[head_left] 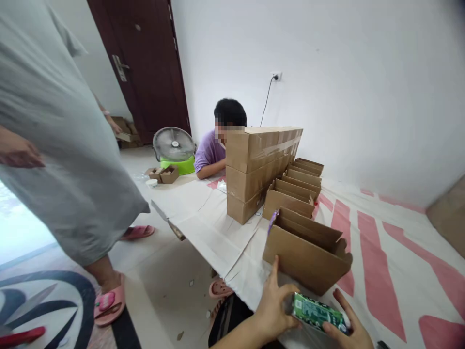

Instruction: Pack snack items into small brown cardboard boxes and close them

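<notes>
My left hand (274, 303) is closed on the left end of a small green printed pack (315, 311), its index finger stretched up against the near side of an open cardboard box (303, 259). At the pack's right end, my right hand (350, 330) grips it with the thumb in front, and its index finger points up towards the box. The pack lies lengthwise between both hands, just in front of that box. I cannot make out the pack's exact kind. A bit of purple wrapping (273, 220) shows at the box's far left corner.
More open cardboard boxes (288, 198) stand in a row behind. Left of them is a stack of taped boxes (241, 179). A person in purple (210, 152) sits behind it. Another person in a grey dress (69, 145) stands at left, near a fan (174, 145). A white-and-red sheet (399, 252) covers the table.
</notes>
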### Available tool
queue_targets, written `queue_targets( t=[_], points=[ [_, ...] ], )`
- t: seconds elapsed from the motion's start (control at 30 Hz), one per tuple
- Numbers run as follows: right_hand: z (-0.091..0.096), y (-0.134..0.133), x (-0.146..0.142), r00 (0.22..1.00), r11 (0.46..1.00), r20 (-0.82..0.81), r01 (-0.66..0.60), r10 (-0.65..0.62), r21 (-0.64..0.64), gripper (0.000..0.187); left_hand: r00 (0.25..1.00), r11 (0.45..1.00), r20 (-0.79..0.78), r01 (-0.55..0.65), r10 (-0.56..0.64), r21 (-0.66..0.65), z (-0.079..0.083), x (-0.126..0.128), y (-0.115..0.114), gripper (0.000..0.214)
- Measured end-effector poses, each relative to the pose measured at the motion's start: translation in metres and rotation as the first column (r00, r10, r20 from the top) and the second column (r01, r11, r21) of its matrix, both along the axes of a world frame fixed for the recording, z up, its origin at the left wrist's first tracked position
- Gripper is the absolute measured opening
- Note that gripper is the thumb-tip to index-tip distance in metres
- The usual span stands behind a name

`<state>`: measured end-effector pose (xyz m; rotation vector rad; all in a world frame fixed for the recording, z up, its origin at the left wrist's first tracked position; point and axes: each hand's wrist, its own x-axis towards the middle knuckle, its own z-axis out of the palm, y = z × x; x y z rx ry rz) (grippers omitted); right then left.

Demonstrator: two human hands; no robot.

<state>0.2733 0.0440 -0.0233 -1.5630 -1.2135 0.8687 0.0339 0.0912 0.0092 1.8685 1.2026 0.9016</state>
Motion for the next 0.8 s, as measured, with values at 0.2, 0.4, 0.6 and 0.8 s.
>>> queue_targets(
  t=[0.2,0.4,0.6,0.8],
  points=[
    [0.004,0.007,0.006,0.999,0.999,0.018,0.047,-0.048,0.014,0.087,0.999,0.999,0.008,-0.042,0.042,0.001,-0.002,0.012,-0.001,0.070],
    [0.007,0.018,-0.003,0.996,0.998,-0.072,-0.048,0.050,0.032,0.092,0.973,0.968,0.014,-0.229,0.229,0.102,0.001,-0.012,-0.003,0.055],
    [0.012,0.033,-0.003,0.993,0.994,-0.057,-0.096,0.099,0.044,0.109,0.982,0.989,0.152,-0.095,0.111,-0.112,0.010,-0.049,0.030,0.055],
    [0.041,0.038,-0.059,0.922,0.924,-0.057,-0.381,0.382,0.033,0.117,0.950,0.987,0.305,-0.021,0.069,-0.157,0.008,-0.116,0.065,0.056]
  ],
)
